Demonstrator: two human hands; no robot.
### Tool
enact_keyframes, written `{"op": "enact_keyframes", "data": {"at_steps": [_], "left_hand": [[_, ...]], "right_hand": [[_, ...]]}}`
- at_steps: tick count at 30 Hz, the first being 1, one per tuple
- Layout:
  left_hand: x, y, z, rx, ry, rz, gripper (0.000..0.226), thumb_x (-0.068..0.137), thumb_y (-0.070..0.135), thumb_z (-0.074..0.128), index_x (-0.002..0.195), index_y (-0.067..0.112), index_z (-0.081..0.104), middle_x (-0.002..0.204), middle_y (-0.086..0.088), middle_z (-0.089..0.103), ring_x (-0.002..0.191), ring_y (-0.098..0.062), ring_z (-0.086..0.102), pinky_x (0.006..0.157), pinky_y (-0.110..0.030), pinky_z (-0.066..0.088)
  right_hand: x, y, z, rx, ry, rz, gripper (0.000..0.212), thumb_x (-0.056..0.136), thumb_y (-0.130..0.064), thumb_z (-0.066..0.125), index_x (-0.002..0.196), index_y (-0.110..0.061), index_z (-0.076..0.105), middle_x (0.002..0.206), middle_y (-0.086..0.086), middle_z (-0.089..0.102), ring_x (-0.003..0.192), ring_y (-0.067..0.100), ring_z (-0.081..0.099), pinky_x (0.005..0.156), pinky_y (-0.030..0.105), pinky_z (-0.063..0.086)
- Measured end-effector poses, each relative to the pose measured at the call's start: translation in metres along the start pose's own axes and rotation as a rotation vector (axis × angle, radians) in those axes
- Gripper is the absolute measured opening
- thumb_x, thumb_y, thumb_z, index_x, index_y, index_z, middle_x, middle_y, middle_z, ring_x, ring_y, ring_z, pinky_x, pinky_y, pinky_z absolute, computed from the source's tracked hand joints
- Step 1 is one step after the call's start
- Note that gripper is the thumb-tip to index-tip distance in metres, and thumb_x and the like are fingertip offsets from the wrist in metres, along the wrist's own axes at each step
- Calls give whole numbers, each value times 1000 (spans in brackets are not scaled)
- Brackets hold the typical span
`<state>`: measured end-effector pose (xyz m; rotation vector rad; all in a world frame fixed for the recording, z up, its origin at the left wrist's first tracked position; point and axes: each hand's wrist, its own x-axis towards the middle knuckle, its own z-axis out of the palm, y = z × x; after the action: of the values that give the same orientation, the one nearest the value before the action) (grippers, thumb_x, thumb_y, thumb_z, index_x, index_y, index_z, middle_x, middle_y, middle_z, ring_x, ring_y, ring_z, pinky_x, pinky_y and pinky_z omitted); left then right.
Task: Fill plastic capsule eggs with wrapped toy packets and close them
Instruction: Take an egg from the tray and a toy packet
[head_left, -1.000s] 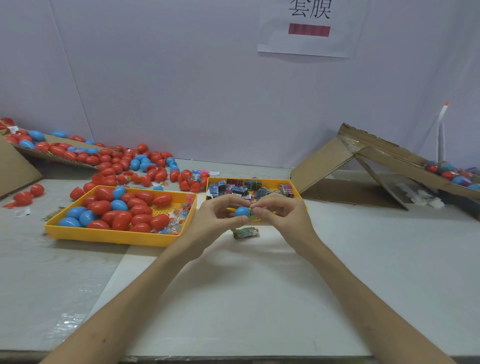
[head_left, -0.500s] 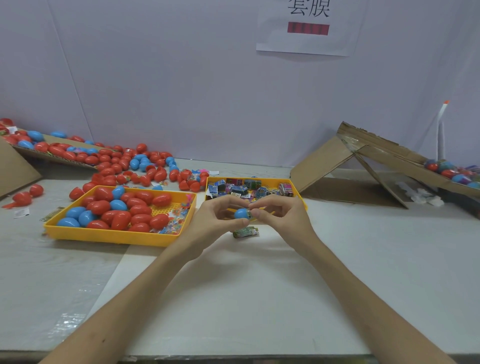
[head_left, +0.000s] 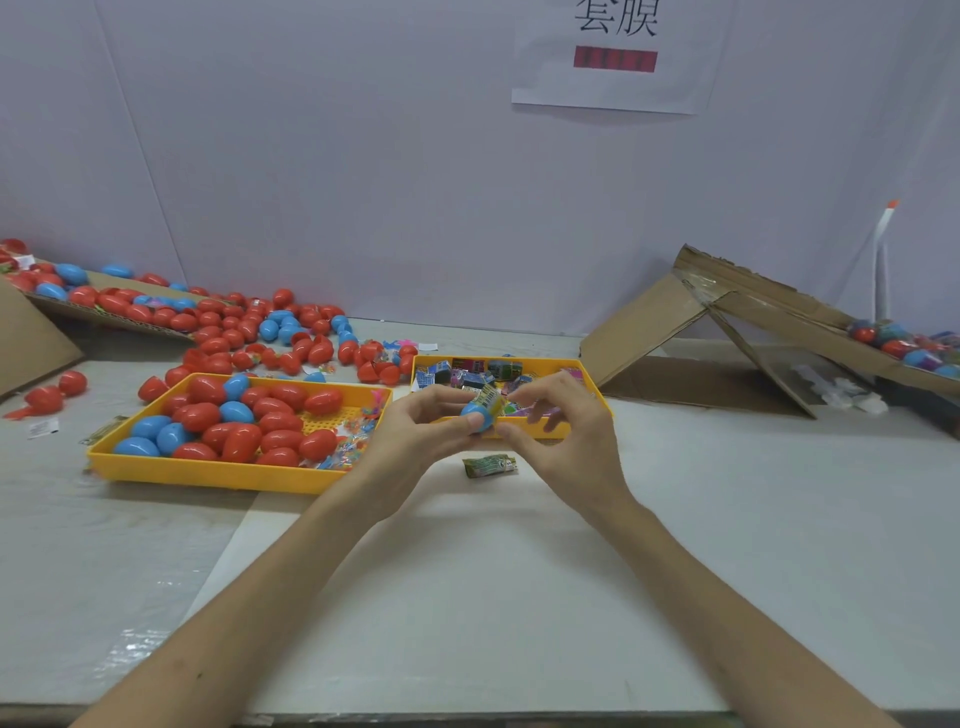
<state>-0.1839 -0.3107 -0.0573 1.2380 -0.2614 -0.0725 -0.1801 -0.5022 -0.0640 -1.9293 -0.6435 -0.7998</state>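
My left hand (head_left: 415, 431) pinches a blue capsule egg half (head_left: 477, 414) just above the table, in front of the small yellow tray. A yellow-green wrapped toy packet (head_left: 489, 398) sticks out of the egg's open top. My right hand (head_left: 558, 436) is beside the egg with its fingers spread a little, its fingertips close to the packet; whether it touches is unclear. A second green wrapped packet (head_left: 490, 465) lies on the table below my hands. The small yellow tray (head_left: 582, 376) holds several wrapped packets.
A large yellow tray (head_left: 208, 475) on the left holds several red and blue eggs. More eggs (head_left: 249, 332) lie scattered behind it and on a cardboard ramp. A folded cardboard chute (head_left: 727, 322) stands at the right with filled eggs on it.
My hands were closed together around the blue egg. My right hand has now drawn slightly away to the right, showing the packet sticking out of the egg.
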Motion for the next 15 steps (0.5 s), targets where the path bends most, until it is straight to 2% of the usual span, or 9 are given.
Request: {"op": "enact_keyframes", "data": {"at_steps": [5,10,12,15], "left_hand": [[0,0,0,-27,24,-24,35,73,9,79,106,1,69,103,-21,74,99,-37,73,80,-31,61],[-1,-3,1,-47,36,-32,38,72,7,80,108,-1,68,110,-27,70,102,-40,72,79,-32,61],[-1,-3,1,-24,35,-19,35,71,8,82,104,3,71,107,-23,71,99,-38,73,78,-31,61],[-1,-2,1,122,32,27,35,70,10,89,101,13,73,97,-5,76,89,-26,75,79,-33,61]], "right_hand": [[-5,0,8,-58,-6,-109,30,76,-20,88,101,-18,71,96,-8,60,83,3,59,73,8,41],[-8,-1,11,-84,16,-118,29,76,-16,88,100,-17,70,96,-8,61,83,0,58,76,6,40],[-9,-2,11,-84,20,-115,28,77,-16,87,100,-17,70,96,-8,60,82,2,58,75,7,40],[-7,-3,10,-47,28,-84,28,82,-20,83,106,-20,69,101,-6,60,83,8,61,74,12,43]]}}
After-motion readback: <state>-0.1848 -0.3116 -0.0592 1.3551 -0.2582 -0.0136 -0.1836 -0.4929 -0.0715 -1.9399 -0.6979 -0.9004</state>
